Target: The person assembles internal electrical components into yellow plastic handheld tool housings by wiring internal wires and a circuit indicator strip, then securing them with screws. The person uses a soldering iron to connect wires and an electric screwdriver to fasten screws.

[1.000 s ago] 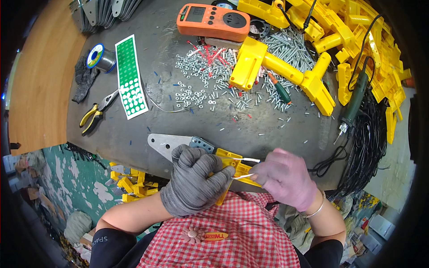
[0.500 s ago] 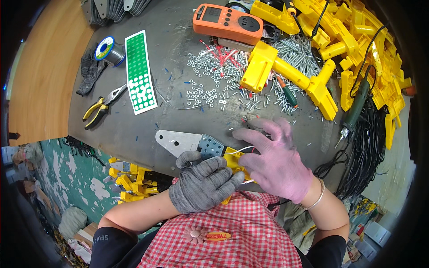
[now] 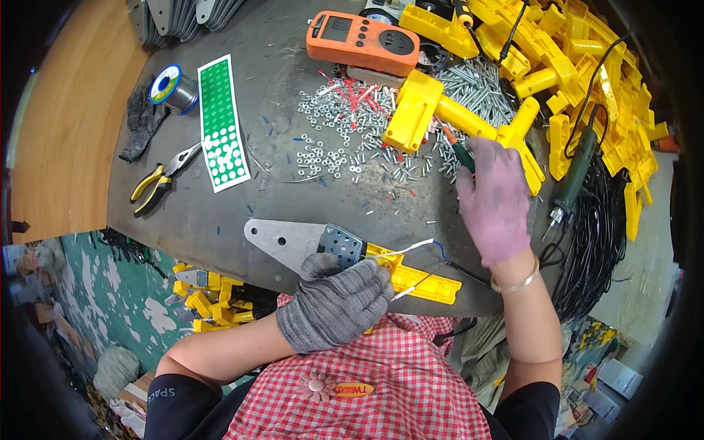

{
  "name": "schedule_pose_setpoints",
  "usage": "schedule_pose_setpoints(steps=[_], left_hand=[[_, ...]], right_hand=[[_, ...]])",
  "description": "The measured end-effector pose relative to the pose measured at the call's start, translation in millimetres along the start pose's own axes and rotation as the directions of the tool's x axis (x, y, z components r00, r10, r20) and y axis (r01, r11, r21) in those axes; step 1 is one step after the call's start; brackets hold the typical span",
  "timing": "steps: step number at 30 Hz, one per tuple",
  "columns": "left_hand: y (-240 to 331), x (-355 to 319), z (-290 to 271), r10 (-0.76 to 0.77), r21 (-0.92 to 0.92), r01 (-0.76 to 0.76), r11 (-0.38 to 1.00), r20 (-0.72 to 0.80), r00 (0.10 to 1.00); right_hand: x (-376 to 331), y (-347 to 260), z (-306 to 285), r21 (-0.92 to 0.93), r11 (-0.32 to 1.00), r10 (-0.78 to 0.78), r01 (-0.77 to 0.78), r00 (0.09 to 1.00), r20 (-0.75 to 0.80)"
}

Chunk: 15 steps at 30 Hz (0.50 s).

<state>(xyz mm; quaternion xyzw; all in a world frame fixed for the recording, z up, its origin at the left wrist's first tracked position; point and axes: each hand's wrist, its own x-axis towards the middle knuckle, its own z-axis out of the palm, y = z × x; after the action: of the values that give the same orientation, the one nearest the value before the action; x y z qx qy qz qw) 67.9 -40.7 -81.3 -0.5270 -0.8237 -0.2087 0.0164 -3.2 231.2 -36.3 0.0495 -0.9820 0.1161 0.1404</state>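
My left hand (image 3: 337, 304) in a grey knit glove is closed around a yellow plastic handle shell (image 3: 427, 284). A grey metal plate (image 3: 281, 240) with holes and a perforated blue-grey piece (image 3: 341, 245) extend from the shell's left end. A white-sleeved wire (image 3: 411, 247) and a dark cable rise from the shell. My right hand (image 3: 495, 202) in a pink glove is over the worktop, fingers curled at the end of a green-and-orange-handled screwdriver (image 3: 460, 152) lying among screws. The fingertips are partly hidden.
Nuts (image 3: 323, 154) and screws (image 3: 477, 92) lie in piles beside an orange meter (image 3: 361, 42). Yellow shells (image 3: 579, 66) heap at the right, near a soldering iron (image 3: 576, 176) and black cables (image 3: 598, 249). Pliers (image 3: 163, 180), a solder spool (image 3: 174, 89) and a green sticker sheet (image 3: 222, 117) lie left.
My right hand has left the wires at the shell and moved up and right to the screwdriver. My left hand keeps its hold; the shell and its loose wires now show more fully.
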Motion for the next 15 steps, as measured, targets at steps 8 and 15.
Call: schedule_pose_setpoints(steps=[8,15], left_hand=[[1.4,-1.4,-12.4,-0.033,0.084,0.034,0.996,-0.014,0.999],[4.4,4.8,-13.7,-0.026,0.146,0.028,0.989,-0.011,1.0]], right_hand=[[-26.2,-70.4,-109.4,-0.125,0.992,0.01,0.015,0.98,0.199],[-70.3,-66.8,-111.7,0.114,0.986,-0.154,0.12,0.917,0.367]])
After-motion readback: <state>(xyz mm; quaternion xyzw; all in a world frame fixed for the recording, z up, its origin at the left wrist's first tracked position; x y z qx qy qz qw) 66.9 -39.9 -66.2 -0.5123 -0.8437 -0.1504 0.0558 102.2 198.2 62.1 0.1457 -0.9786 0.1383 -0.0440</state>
